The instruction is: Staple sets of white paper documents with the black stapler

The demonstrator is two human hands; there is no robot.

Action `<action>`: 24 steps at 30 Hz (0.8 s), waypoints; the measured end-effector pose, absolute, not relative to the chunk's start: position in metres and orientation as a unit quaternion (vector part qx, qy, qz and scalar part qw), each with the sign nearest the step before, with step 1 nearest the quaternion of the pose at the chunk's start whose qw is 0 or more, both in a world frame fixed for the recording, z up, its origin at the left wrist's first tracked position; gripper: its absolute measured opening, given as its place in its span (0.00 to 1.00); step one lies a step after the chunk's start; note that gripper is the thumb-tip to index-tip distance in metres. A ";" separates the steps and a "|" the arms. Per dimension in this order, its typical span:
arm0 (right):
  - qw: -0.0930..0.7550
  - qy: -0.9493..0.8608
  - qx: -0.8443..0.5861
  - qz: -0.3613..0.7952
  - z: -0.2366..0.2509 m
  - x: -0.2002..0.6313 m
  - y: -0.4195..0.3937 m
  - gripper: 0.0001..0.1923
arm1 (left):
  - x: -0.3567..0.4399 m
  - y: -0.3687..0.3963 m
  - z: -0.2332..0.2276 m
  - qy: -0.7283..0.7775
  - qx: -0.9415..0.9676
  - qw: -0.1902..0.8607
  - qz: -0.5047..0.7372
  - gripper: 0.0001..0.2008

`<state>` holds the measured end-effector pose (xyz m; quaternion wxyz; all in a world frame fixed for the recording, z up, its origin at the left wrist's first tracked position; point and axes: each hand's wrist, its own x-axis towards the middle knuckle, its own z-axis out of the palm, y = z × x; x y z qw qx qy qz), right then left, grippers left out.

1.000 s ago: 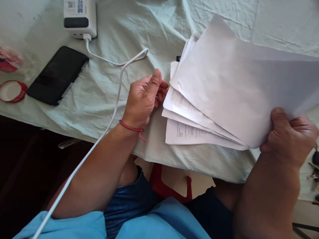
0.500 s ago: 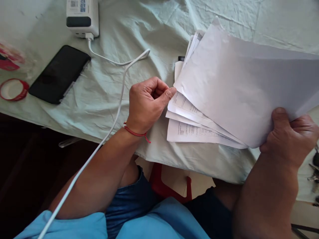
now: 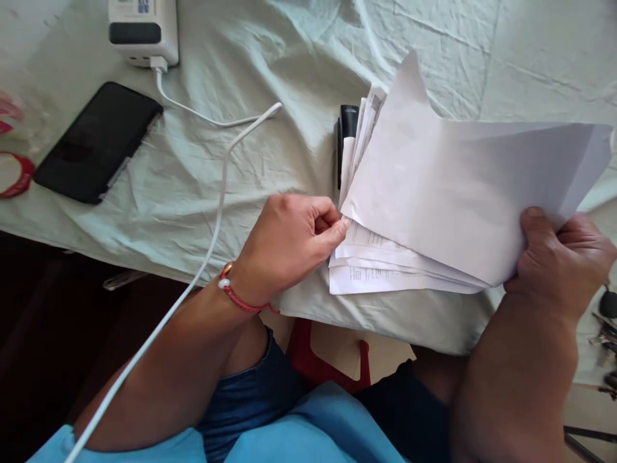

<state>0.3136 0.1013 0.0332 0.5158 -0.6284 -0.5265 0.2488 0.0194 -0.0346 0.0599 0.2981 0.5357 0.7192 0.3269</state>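
Note:
A fanned stack of white paper sheets (image 3: 429, 186) is held above the table; the top sheet shows a blank side, and lower sheets carry printed text. My right hand (image 3: 563, 263) grips the stack at its near right corner, thumb on top. At the left corner of the top sheet, my left hand (image 3: 299, 241) pinches with thumb and bent fingers against the paper's edge. A red string bracelet (image 3: 241, 299) circles my left wrist. Behind the papers' left edge a black object (image 3: 348, 122), partly hidden, lies on the cloth.
A pale green cloth (image 3: 270, 51) covers the table. To the left are a black phone (image 3: 99, 141), a white charging block (image 3: 144, 32) with a white cable (image 3: 224, 173), and a red tape roll (image 3: 19, 177). Keys (image 3: 605, 328) lie at the right edge. A red stool (image 3: 308, 357) stands below.
My left hand has come down towards me, and the top sheet's left corner has dropped with it. More of the black object shows. The right hand keeps its grip almost unmoved.

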 end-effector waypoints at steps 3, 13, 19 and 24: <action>0.503 -0.517 -0.643 0.257 0.036 0.311 0.101 0.06 | 0.015 -0.040 0.066 0.709 0.554 0.316 0.300 0.13; 0.406 -0.537 -0.661 0.331 0.032 0.328 0.102 0.16 | 0.006 -0.038 0.059 0.679 0.620 0.381 0.098 0.18; 0.425 -0.539 -0.641 0.344 0.028 0.334 0.104 0.17 | 0.005 -0.038 0.057 0.705 0.577 0.332 0.245 0.05; 0.408 -0.551 -0.648 0.331 0.030 0.334 0.103 0.18 | 0.013 -0.037 0.050 0.662 0.589 0.310 0.344 0.04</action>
